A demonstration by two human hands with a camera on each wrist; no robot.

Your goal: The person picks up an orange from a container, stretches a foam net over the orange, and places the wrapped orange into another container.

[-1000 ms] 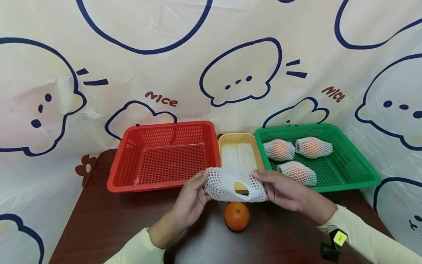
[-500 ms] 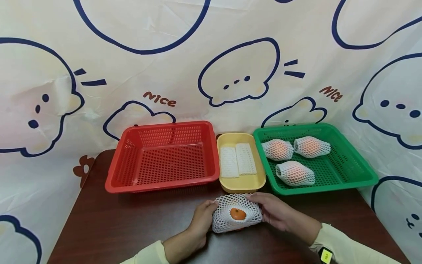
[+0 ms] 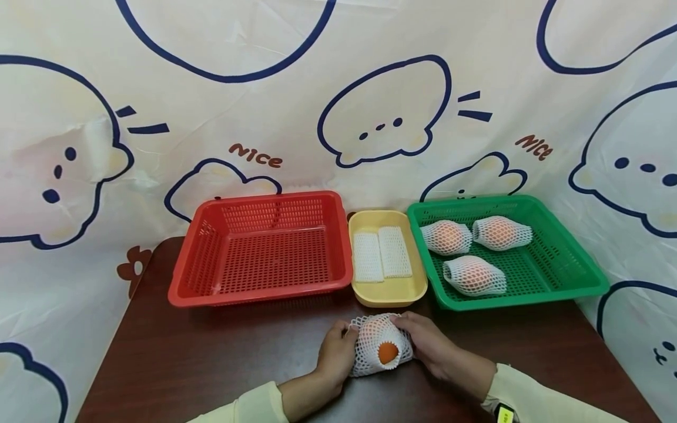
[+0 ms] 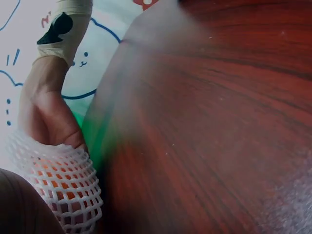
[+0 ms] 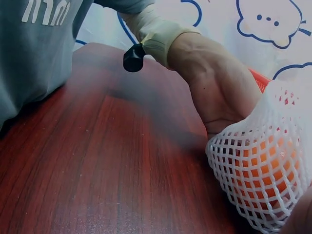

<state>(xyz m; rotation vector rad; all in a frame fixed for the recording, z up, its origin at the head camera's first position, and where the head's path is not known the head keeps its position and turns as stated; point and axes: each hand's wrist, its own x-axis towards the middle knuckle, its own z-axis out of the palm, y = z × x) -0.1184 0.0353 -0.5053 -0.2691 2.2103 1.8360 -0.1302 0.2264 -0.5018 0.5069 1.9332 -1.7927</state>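
Observation:
A white foam fruit net (image 3: 367,355) lies over an orange (image 3: 388,352) on the table in front of me. A round patch of bare peel shows through an opening in the mesh, in the head view. My left hand (image 3: 337,355) grips the net's left end and my right hand (image 3: 425,342) pinches its right end, thumb on top. In the right wrist view the orange (image 5: 265,170) sits inside the mesh, the left hand (image 5: 222,95) reaching into the net's far end. The left wrist view has the right hand (image 4: 56,117) at the net (image 4: 73,190). Some fingertips are hidden inside the mesh.
Behind the hands, a yellow tray (image 3: 388,294) holds two flat foam nets (image 3: 394,252). A red basket (image 3: 259,291) stands left of it. To the right, a green basket (image 3: 534,296) contains three netted fruits (image 3: 476,276). A printed cloth (image 3: 296,117) hangs behind the dark wood table (image 3: 211,364).
Both hands have lowered the net from above the table onto the orange, which is now covered by the mesh. The hands have drawn closer together, and the yellow tray is fully in sight.

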